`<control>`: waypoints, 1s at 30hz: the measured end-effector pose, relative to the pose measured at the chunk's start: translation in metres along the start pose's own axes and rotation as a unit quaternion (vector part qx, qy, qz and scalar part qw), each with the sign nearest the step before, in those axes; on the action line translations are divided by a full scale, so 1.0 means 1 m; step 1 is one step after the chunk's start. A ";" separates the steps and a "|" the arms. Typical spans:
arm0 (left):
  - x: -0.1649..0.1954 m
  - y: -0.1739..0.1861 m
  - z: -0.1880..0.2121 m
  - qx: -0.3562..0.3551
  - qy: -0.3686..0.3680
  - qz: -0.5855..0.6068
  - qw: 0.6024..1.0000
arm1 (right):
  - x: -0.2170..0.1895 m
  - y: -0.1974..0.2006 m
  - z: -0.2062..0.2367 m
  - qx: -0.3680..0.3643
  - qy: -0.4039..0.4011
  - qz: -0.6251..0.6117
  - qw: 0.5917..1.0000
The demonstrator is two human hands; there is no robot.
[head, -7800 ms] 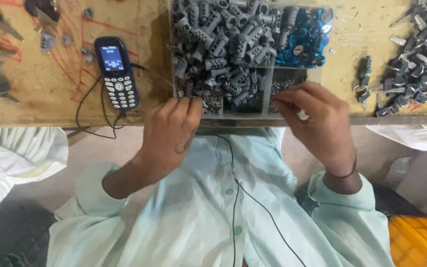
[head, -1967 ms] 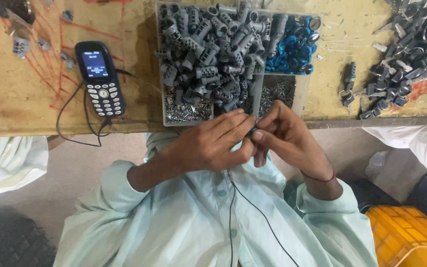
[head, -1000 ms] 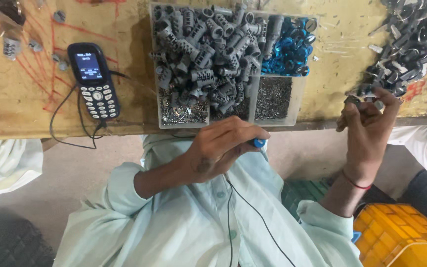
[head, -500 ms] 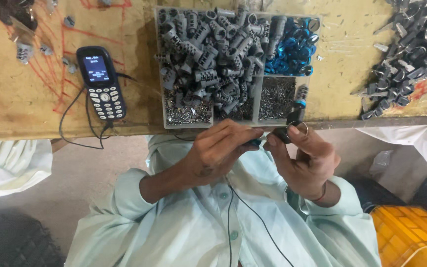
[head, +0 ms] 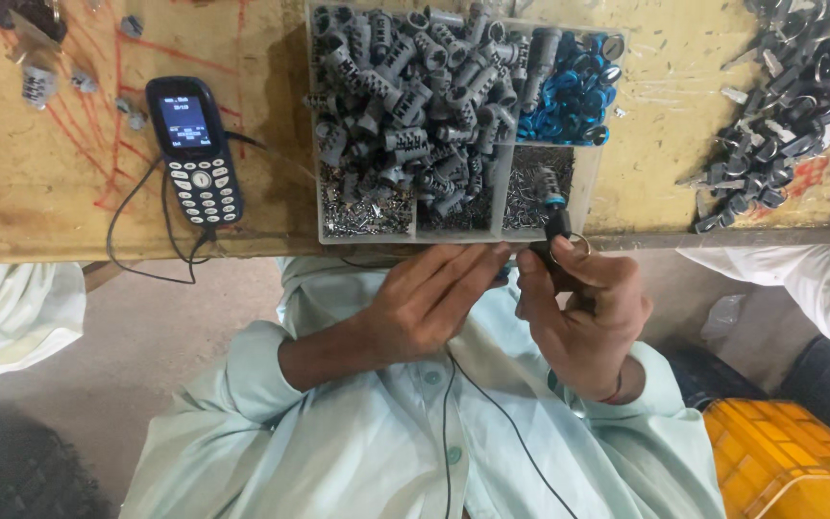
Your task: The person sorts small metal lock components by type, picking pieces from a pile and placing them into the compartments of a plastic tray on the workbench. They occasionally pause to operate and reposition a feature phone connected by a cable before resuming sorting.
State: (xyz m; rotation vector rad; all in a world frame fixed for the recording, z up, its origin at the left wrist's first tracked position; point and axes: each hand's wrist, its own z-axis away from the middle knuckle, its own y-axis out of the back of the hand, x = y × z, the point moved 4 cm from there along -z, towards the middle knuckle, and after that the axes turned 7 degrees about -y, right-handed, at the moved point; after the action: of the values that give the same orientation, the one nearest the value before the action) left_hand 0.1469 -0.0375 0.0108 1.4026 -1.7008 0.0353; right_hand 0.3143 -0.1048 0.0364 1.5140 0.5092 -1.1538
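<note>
Now, head view: right hand pinching small black key w/ ring just below bench edge, fingers curled shut on it. Left hand half-curled, fingertips meeting the key area; what it grips can't tell. Just above, divided clear tray w/ grey lock cylinders, blue rings. Keypad phone left, key pile right.

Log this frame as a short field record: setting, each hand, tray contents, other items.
setting: worn yellow workbench, seen from above
left hand: fingertips meet the right hand's at the bench edge
right hand: pinches a small black part with a ring
tray: grey cylinders, blue rings, small metal bits
other: keypad phone with cable, pile of dark keys, yellow crate
</note>
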 end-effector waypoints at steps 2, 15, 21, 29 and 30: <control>-0.001 0.001 -0.002 0.033 0.038 0.044 0.998 | 0.000 0.001 0.003 -0.016 0.028 0.011 0.999; -0.003 -0.015 0.000 -0.013 0.154 0.100 0.983 | -0.016 0.009 -0.018 -0.037 0.127 0.101 0.986; -0.012 -0.014 0.002 0.009 0.160 0.129 0.979 | 0.002 -0.001 -0.004 -0.030 0.099 0.020 0.994; -0.018 -0.007 0.000 -0.033 0.111 0.247 0.962 | 0.005 0.013 -0.011 -0.170 0.158 0.049 0.971; -0.017 -0.006 -0.001 -0.037 0.104 0.251 0.962 | 0.000 0.011 -0.013 -0.180 0.157 0.076 0.968</control>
State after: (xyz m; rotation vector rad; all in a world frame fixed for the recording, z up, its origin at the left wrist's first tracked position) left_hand 0.1514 -0.0262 -0.0025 0.8496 -1.8146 0.3850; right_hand 0.3282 -0.0963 0.0405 1.3920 0.7590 -0.6608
